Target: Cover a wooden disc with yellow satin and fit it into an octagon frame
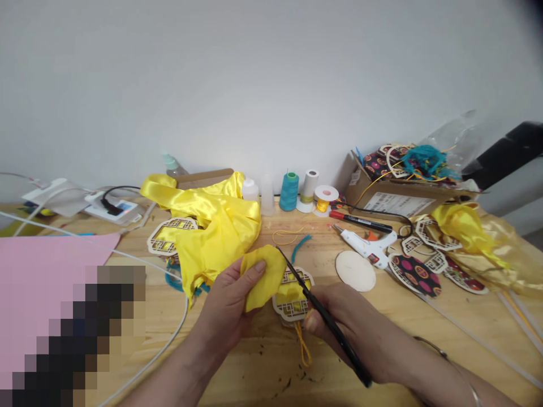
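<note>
My left hand [231, 302] pinches a small piece of yellow satin cloth [265, 277], thumb on top. Beneath the cloth lies a wooden lattice frame [292, 302] with a yellow cord loop [302, 345] hanging from its lower edge. My right hand [339, 322] is closed on black scissors [326, 322], whose thin blades point up and left over the frame toward the cloth. A larger heap of yellow satin [216, 226] lies just behind my left hand, partly covering another lattice frame [167, 236].
A white glue gun [367, 246], a round wooden disc [355, 270], a red marker [360, 221], thread spools [289, 192], a cardboard box [394, 198] of craft pieces and patterned ornaments [416, 274] sit right and behind. Pink sheet [46, 271] and white cables [156, 350] lie left.
</note>
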A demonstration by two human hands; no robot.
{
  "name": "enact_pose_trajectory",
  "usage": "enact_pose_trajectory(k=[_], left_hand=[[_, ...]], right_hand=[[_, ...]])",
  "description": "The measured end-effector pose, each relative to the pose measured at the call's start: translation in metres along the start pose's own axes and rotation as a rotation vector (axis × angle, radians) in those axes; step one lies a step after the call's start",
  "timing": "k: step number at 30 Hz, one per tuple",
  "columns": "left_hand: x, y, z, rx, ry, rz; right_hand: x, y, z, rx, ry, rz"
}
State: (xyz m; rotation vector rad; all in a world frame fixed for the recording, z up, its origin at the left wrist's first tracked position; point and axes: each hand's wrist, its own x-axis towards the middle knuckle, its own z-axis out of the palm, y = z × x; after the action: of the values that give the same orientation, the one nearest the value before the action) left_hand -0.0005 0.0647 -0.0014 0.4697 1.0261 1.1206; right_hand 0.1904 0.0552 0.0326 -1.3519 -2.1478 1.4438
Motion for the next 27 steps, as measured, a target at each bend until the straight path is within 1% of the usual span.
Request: enact_pose_trajectory(k=[8,19,23,27], left_hand=[[0.003,0.000,-0.002,0.007,0.003,0.022],[0.003,0.003,-0.002,0.002,-0.016,0.022],[0.004,0.004,-0.002,0.000,0.008,0.035],[0.003,0.003,-0.003,0.013,-0.007,0.038]], right_hand=[[-0.001,-0.001,-0.001,0.022,0.016,0.038],[0.001,0.006,0.000,0.056,0.043,0.027],[0.000,0.006,-0.003,0.010,0.018,0.063],[-0.001,0.011,-0.005,-0.032,-0.012,0.062]])
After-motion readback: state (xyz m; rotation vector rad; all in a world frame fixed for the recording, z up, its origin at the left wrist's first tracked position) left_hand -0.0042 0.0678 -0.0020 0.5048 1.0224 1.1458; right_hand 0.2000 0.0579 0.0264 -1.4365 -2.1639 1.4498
